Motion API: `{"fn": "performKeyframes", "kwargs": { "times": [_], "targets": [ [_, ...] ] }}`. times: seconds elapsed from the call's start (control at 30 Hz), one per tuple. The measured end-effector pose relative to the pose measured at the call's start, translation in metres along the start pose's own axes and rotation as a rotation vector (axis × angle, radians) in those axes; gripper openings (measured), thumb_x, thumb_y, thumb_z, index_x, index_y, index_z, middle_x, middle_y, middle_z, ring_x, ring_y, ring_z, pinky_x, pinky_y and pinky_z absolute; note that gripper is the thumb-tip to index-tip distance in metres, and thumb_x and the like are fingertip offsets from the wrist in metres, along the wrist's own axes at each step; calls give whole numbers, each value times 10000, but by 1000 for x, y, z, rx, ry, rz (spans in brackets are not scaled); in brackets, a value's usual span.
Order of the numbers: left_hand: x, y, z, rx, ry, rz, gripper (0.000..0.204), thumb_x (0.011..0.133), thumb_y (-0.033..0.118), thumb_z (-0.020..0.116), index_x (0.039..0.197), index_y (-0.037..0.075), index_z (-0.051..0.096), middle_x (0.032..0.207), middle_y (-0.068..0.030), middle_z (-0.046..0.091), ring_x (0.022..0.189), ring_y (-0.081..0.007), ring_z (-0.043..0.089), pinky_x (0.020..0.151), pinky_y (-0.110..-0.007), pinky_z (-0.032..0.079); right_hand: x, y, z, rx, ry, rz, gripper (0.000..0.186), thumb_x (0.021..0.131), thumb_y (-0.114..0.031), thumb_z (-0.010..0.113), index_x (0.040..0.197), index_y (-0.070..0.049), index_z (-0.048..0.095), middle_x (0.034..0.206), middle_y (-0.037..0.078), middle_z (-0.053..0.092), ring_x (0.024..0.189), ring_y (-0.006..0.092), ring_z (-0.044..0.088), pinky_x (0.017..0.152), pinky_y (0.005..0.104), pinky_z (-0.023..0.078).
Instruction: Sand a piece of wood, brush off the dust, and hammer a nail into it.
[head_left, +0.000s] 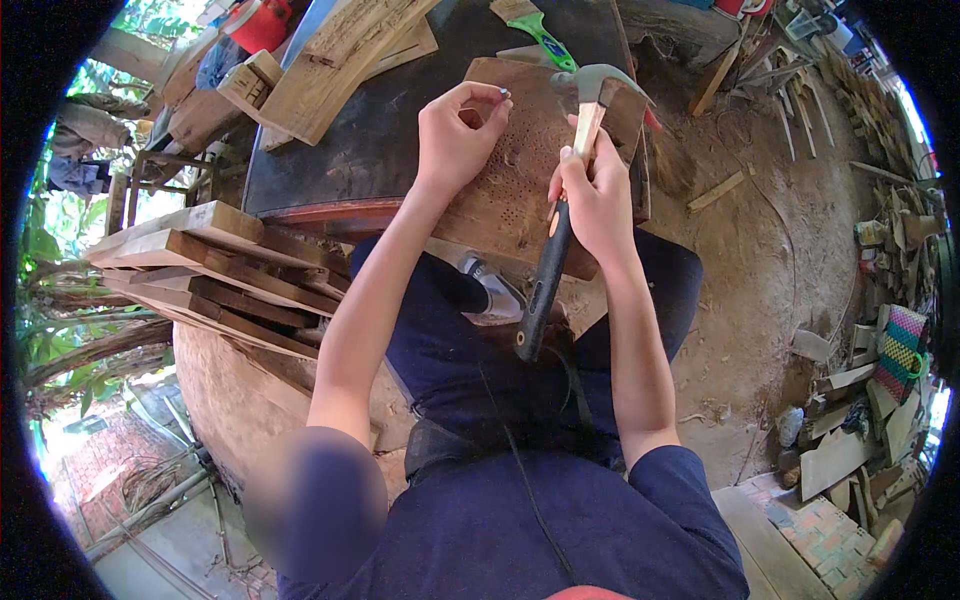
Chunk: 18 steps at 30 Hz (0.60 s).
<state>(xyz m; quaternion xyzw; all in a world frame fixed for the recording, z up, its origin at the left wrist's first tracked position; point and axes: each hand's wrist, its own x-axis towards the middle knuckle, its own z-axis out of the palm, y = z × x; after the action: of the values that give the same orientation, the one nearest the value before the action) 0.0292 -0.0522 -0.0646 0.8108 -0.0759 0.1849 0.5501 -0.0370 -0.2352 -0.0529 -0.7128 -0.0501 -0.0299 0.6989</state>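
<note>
Over a wooden board (530, 200) pitted with small holes, my left hand (460, 135) pinches a small metallic object (505, 95), which looks like a nail, between thumb and forefinger. My right hand (595, 200) grips a claw hammer (540, 290) high on its handle, near the grey head, which rests over the board's far right part. The dark end of the handle hangs down toward my lap. Just beyond the hammer head lies a green-handled brush (545, 40).
The dark table (290, 180) carries wooden planks (330, 70) at the far left. More planks (200, 260) are stacked left of my legs. A red container (250, 25) sits back left. Scrap wood (840, 460) and a colourful woven bag (900, 350) lie along the right.
</note>
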Motion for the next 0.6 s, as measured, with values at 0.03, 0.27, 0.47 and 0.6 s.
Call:
{"fn": "performKeyframes", "kwargs": {
  "times": [0.03, 0.27, 0.47, 0.6],
  "targets": [
    [0, 0, 0, -11, 4, -10, 146, 881, 106, 784, 990, 10, 770, 862, -21, 769, 596, -24, 576, 573, -221, 470, 0, -1, 0, 3, 2, 4, 463, 1049, -149, 515, 1457, 59, 447, 649, 26, 584, 539, 75, 538, 520, 250, 442],
    [-1, 4, 0, 9, -15, -16, 146, 873, 94, 774, 996, 17, 764, 872, -32, 768, 590, -29, 579, 569, -224, 478, 0, -2, -4, 31, -27, 32, 453, 1053, -134, 516, 1438, 92, 443, 723, 55, 596, 576, 129, 602, 570, 293, 491],
    [-1, 8, 0, 3, 7, 15, 309, 847, 69, 772, 1150, 28, 724, 876, -44, 764, 559, -41, 572, 563, -236, 491, -3, -10, -4, 151, -40, 78, 468, 1052, -121, 519, 1474, 64, 435, 681, 34, 558, 478, 116, 546, 436, 288, 462],
    [-1, 8, 2, -2, -16, -9, 462, 878, 59, 779, 1324, 50, 656, 931, -43, 761, 635, -28, 606, 614, -221, 520, -1, -5, -16, 374, -68, 80, 465, 1077, -152, 536, 1491, 42, 452, 641, -2, 480, 427, 87, 475, 392, 249, 402]
  ]
}}
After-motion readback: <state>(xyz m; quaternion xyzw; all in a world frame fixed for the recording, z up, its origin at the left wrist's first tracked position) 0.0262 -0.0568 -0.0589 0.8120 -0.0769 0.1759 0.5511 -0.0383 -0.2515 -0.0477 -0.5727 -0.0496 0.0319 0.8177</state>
